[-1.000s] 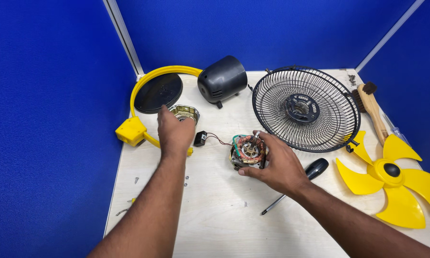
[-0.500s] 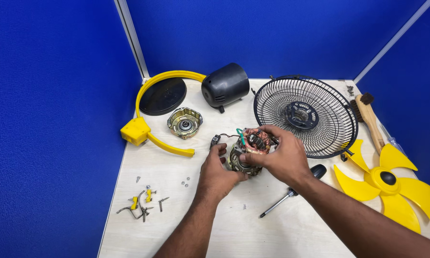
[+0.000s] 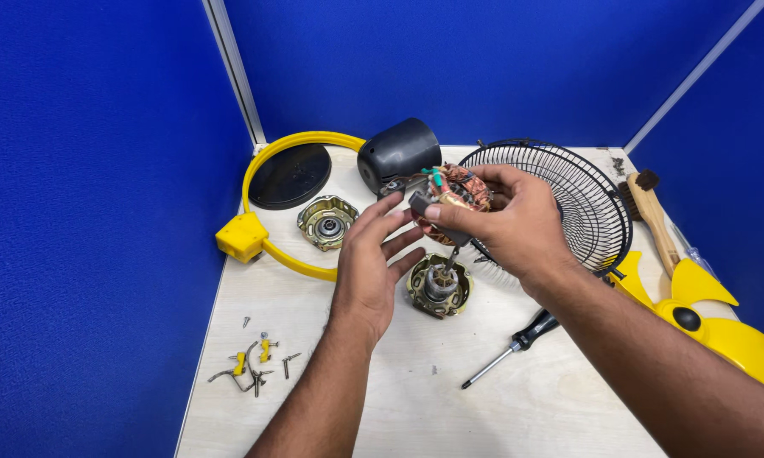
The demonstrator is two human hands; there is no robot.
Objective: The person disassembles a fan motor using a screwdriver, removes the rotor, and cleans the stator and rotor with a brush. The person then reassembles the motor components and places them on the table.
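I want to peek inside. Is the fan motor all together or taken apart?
Taken apart. The right hand holds the copper-wound part up, and two metal end covers lie separately on the table.

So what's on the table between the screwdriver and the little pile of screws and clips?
Only the left forearm crosses above it; the tabletop between the screwdriver and the screws and clips is otherwise bare, per the head view.

The widest open stretch of bench lies at lower centre of the frame, bounded by the loose screws and clips at lower left and the screwdriver to the right. Up the frame it is crowded: the yellow ring, black fan guard and motor housing block the way. Blue partition walls close off the left and back.
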